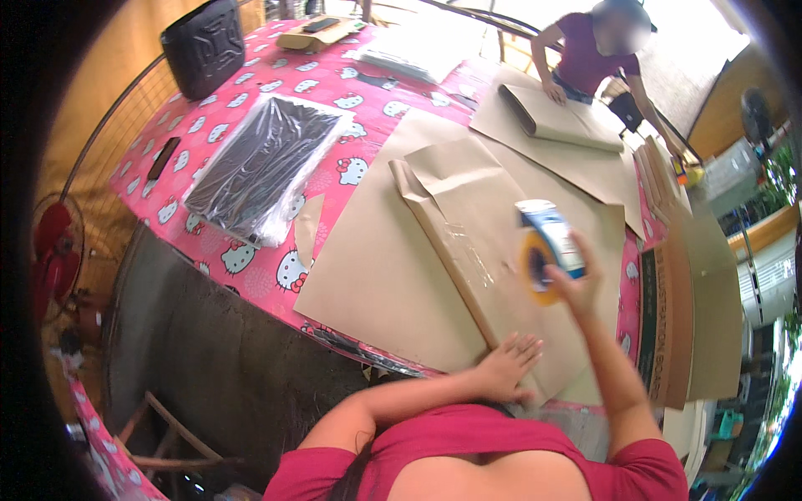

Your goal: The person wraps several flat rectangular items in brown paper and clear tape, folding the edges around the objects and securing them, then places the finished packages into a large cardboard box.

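My right hand point(576, 280) is closed round a tape dispenser point(551, 246), blue and white with a yellow roll of tape, lifted above the brown paper. Flat on the near end of a folded brown paper parcel point(468, 225) rests my left hand point(508, 367), its fingers stretched out. Shiny strips of clear tape point(472, 259) lie across the parcel's middle. The parcel sits on a larger brown paper sheet point(376, 275) spread over the table. What the parcel wraps is hidden.
Across the pink patterned table point(322, 167), a person point(585, 58) touches another folded brown paper point(568, 117). A plastic-wrapped black pack point(267, 163) lies to the left, near a dark phone-like object point(164, 158). A black speaker-like case point(203, 48) stands far left; cardboard point(668, 317) stands at right.
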Tool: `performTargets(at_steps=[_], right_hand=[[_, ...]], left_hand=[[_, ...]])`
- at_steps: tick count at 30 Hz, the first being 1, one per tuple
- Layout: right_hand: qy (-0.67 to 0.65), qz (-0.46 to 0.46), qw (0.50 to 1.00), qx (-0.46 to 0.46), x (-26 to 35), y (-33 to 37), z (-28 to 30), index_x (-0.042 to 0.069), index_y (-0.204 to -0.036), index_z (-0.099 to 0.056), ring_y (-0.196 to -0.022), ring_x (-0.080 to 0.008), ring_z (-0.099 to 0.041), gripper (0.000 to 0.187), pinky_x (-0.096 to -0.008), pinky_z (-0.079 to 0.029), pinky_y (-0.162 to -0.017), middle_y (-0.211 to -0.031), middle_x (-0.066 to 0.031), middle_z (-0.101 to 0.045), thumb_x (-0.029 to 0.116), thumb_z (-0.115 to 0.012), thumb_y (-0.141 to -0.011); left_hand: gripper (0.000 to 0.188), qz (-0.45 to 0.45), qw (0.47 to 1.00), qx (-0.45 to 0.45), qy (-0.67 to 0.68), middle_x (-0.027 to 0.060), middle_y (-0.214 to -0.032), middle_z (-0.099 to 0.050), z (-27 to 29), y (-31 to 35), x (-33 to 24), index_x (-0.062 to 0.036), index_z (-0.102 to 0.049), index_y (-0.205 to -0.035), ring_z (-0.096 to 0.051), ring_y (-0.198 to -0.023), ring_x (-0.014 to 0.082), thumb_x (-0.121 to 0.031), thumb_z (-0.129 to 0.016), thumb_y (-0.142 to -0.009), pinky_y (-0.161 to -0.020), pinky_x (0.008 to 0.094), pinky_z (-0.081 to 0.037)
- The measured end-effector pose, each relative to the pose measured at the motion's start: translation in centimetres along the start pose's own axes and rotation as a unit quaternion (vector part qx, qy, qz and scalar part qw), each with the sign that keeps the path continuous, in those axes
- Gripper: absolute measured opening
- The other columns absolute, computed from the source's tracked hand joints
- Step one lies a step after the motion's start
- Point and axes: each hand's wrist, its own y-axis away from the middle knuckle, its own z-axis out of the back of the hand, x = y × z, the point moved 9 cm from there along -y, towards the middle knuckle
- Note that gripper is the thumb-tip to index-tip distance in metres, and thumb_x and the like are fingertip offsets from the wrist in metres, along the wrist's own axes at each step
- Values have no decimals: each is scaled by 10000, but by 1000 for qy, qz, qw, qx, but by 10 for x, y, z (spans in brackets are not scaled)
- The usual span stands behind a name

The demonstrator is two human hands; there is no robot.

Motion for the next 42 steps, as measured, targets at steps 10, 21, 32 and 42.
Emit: performTargets(at_steps=[10,21,32,42], right_hand=[[-142,132,975,-110,13,-58,-159,33,-1135,-567,-772,-261,-660,530,-328,-518,-674,-915,-182,-644,149,-737,-646],[78,176,973,-126,-82,5,48,123,-1229,-546,-847,-355,-608,626,-405,-499,-719,-971,-195,-603,206,-766,-649],[464,87,881,21,-163,21,81,165,-1194,-571,-1053,-400,-487,467,-475,-401,-860,-1087,-213,-548,307,-670,-759],[134,-170,944,248,-203,26,-21,-52,-908,-644,-886,-404,-602,517,-448,-447,-803,-899,-272,-621,427,-449,-893]], left_hand=[[769,55,996,61,21,178,-1470,-226,-19,-5,-11,32,-261,-1391,-146,-1387,283,-564,-284,-905,-1114,493,-24],[732,233,968,84,-45,70,-1520,-113,-28,-4,-14,-98,-77,-1459,-100,-1402,228,-577,-209,-921,-1120,469,9],[718,649,739,-164,68,134,-1508,-136,-5,81,65,-16,-146,-1434,-58,-1396,328,-523,-253,-938,-1001,678,73],[905,388,631,-443,505,205,-1491,-107,32,50,101,54,27,-1414,-142,-1377,283,-607,-321,-904,-1109,347,-165]])
